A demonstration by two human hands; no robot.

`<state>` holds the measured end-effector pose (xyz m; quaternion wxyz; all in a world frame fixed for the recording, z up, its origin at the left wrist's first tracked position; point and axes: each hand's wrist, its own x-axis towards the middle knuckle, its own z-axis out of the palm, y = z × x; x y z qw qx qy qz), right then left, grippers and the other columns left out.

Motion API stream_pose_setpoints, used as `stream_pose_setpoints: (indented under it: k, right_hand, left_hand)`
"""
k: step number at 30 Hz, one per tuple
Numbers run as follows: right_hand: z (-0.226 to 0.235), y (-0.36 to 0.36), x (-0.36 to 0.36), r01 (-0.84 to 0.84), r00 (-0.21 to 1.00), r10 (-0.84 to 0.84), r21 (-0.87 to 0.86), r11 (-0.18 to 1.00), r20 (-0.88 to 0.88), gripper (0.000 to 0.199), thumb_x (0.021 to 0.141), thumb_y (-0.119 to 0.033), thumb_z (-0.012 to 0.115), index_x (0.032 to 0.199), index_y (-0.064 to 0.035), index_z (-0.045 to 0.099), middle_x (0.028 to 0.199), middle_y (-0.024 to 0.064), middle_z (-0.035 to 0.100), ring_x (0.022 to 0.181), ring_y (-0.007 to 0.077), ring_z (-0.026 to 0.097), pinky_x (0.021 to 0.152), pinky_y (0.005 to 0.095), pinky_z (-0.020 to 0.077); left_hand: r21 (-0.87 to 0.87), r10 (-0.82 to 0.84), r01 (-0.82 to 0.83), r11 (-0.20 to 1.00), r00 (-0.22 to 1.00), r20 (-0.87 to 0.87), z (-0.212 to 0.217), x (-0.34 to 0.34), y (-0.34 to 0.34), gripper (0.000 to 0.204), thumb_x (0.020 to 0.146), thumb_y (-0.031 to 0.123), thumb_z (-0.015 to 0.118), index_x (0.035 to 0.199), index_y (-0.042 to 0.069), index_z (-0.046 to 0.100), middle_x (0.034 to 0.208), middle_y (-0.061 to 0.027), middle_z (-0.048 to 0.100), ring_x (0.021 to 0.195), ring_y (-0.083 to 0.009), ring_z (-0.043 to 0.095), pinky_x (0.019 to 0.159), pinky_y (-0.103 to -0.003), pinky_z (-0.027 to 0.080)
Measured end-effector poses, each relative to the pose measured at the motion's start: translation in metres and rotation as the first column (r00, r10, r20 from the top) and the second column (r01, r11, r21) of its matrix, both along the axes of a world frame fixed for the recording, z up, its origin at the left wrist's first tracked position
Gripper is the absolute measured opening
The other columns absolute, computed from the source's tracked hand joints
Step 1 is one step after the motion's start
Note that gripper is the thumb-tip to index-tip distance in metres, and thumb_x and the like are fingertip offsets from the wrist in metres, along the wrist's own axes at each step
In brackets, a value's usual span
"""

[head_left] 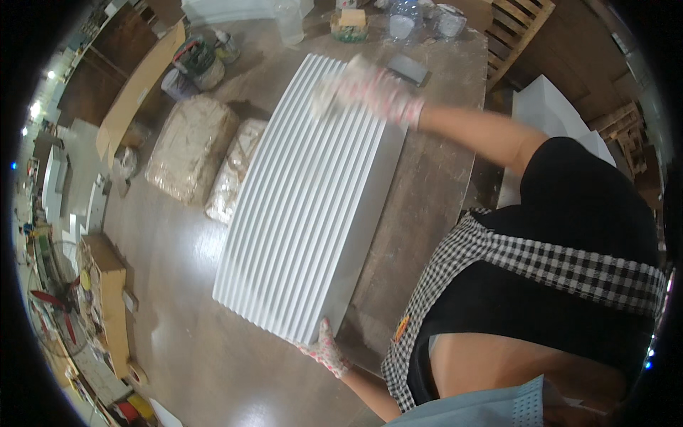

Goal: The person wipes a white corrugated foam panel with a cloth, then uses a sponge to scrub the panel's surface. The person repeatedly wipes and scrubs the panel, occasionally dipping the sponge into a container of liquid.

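Observation:
A long white block (284, 213) with a ribbed top and a smooth side lies on the brown table. My left hand (329, 354), in a white glove with pink dots, grips its lower end at the corner. The thumb lies up against the block and the other fingers are partly hidden at its edge. At the far end, my right hand (373, 87) in a matching glove presses a pale cloth-like wad (326, 99) onto the ribs. Motion blurs this hand and the wad.
Beside the block lie a large plastic-wrapped pale slab (192, 148) and a smaller wrapped bundle (238, 167). A grey rectangular block (408, 70) is near my right hand. Jars (199, 64), a sponge-topped tub (349, 27) and a clear plastic container (404, 21) stand along the table's edge.

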<state>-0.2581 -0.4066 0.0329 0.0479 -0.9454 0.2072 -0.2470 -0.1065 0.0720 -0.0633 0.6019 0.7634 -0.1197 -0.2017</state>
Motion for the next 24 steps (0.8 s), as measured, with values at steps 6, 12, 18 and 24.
stream_pose_setpoints:
  k: [6, 12, 18, 24]
  right_hand:
    - [-0.037, 0.08, 0.039, -0.202, 0.979, 0.203, -0.169, 0.965, -0.011, 0.036, 0.097, -0.021, 0.048, 0.131, -0.0243, 0.061, 0.131, 0.0039, 0.063, 0.093, 0.0186, 0.058, 0.087, 0.0313, 0.0497]
    - [-0.05, 0.359, 0.136, -0.753, 0.658, 0.753, 0.035, 0.657, 0.025, 0.041, 0.093, -0.024, 0.052, 0.131, -0.0091, 0.057, 0.133, 0.0142, 0.057, 0.118, 0.0318, 0.056, 0.106, 0.0494, 0.0398]
    - [-0.082, 0.345, 0.121, -0.795, 0.593, 0.782, -0.014, 0.607, 0.192, 0.036, 0.093, -0.031, 0.055, 0.125, -0.0164, 0.063, 0.133, 0.0145, 0.057, 0.121, 0.0358, 0.053, 0.102, 0.0475, 0.0417]
    - [-0.088, 0.072, -0.024, -0.201, 0.98, 0.201, -0.067, 0.977, 0.003, 0.031, 0.099, -0.039, 0.048, 0.12, -0.0229, 0.064, 0.103, 0.007, 0.063, 0.096, 0.0285, 0.062, 0.083, 0.0417, 0.0526]
  left_hand:
    - [0.009, 0.007, -0.008, 1.0, 0.998, 0.058, -0.002, -0.002, -0.004, 0.099, 0.069, 0.015, 0.086, 0.149, -0.004, 0.032, 0.149, -0.0215, 0.038, 0.135, -0.0295, 0.04, 0.112, -0.042, 0.032]
    - [0.094, 0.01, -0.003, 0.996, 0.998, -0.069, 0.0, -0.001, -0.002, 0.088, 0.07, 0.016, 0.086, 0.142, -0.006, 0.04, 0.144, -0.0217, 0.043, 0.127, -0.0295, 0.046, 0.106, -0.043, 0.038]
    - [0.085, -0.039, 0.036, 0.996, 0.999, 0.038, -0.005, 0.006, -0.01, 0.087, 0.073, 0.016, 0.085, 0.143, -0.006, 0.038, 0.143, -0.021, 0.045, 0.123, -0.0289, 0.05, 0.104, -0.042, 0.041]
    - [-0.071, -0.013, 0.026, 0.997, 0.986, 0.167, -0.006, -0.001, -0.012, 0.089, 0.075, 0.013, 0.083, 0.147, -0.007, 0.034, 0.142, -0.0203, 0.047, 0.121, -0.0285, 0.052, 0.103, -0.041, 0.043]
